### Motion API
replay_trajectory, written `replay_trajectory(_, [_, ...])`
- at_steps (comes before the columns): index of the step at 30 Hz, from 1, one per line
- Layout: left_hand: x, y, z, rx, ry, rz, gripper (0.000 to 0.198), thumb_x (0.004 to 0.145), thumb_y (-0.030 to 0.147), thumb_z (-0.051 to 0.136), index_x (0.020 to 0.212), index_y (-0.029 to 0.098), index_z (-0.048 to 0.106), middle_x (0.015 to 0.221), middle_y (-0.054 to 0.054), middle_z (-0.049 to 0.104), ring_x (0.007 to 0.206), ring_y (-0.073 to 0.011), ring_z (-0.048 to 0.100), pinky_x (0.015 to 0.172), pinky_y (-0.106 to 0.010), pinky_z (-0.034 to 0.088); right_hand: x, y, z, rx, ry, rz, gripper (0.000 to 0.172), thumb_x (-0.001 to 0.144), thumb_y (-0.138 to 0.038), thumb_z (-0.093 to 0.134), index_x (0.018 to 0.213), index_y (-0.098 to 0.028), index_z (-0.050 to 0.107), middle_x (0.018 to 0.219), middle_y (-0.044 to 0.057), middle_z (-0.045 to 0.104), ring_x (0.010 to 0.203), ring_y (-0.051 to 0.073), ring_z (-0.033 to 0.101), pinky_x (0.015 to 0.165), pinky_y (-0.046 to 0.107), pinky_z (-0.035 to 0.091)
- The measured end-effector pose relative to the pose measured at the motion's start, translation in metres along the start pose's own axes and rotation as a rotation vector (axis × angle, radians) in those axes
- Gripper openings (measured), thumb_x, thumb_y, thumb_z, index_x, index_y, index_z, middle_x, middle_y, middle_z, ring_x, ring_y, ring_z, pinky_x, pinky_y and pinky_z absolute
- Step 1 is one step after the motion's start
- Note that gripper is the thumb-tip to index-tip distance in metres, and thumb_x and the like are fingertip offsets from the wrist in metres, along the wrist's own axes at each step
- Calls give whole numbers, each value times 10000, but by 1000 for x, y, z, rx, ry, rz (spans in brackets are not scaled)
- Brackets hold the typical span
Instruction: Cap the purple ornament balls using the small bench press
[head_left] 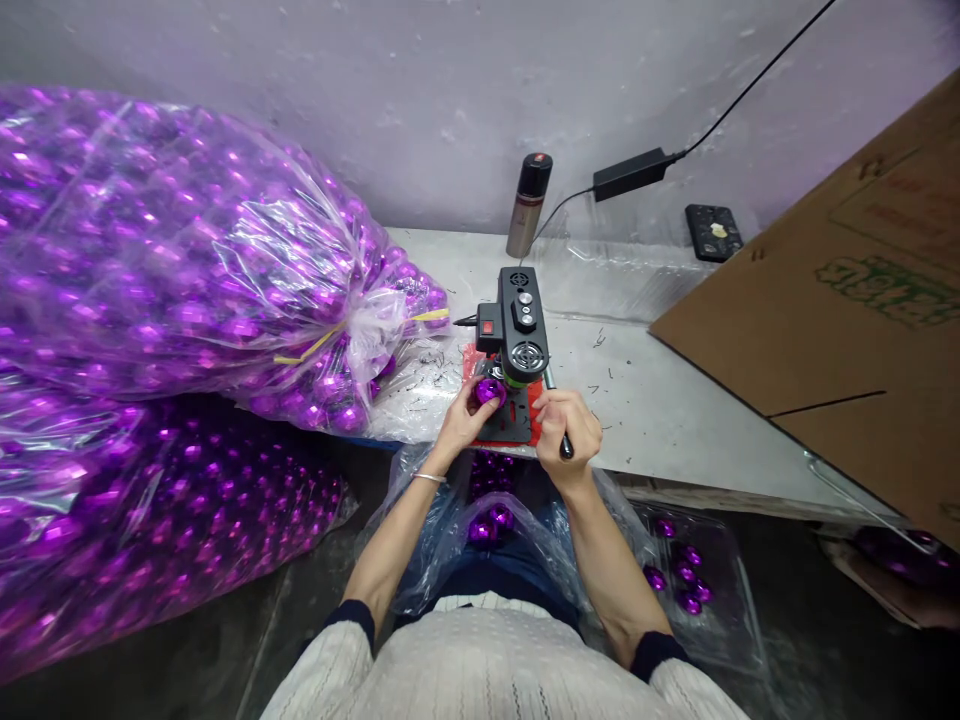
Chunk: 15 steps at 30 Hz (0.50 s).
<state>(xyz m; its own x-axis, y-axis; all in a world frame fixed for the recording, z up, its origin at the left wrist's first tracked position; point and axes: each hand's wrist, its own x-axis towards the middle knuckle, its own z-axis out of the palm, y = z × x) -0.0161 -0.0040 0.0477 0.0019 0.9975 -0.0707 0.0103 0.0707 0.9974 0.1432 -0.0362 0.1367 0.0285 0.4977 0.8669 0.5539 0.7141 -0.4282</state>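
Note:
Between the fingers of my left hand is a shiny purple bauble, held beside the head of a small black machine with round vents and a red switch. My right hand is wrapped round the machine's lever handle, whose black end shows below the fist. Beneath both hands lies the machine's dark slotted base plate, on a red sheet. More purple baubles rest in clear plastic across my lap.
Large clear bags of purple baubles crowd the left. Behind the machine stand a spray can and a power adapter on a cable. A phone and cardboard box are at right. A clear tray with several baubles sits low right.

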Motion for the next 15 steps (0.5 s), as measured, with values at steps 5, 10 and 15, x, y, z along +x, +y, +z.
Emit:
replay_trajectory(5, [-4,-5,6,486,10,270,602,831,395,782,1356,183,580,1343,-157,677,1269,-333,638,1107,-520,500,2,0,-2,-30,-22,-25,244,951,-83,453,770,-226,533,711,7,642,648,137,639,573,280,480])
replay_trajectory(10, [-4,-12,4,549,55,260,625,839,455,782,1353,177,559,1288,-160,696,1185,-315,683,1025,-491,554,-1,1,-1,-21,-18,-23,243,948,-79,456,773,-227,534,708,0,642,662,139,644,587,278,478])
replay_trajectory(15, [-4,-12,2,547,-28,343,598,808,425,815,1313,196,589,1277,-140,683,1212,-319,650,1063,-511,519,-4,2,-1,-4,-19,-25,233,937,-76,467,784,-225,558,722,4,657,682,146,648,605,283,480])
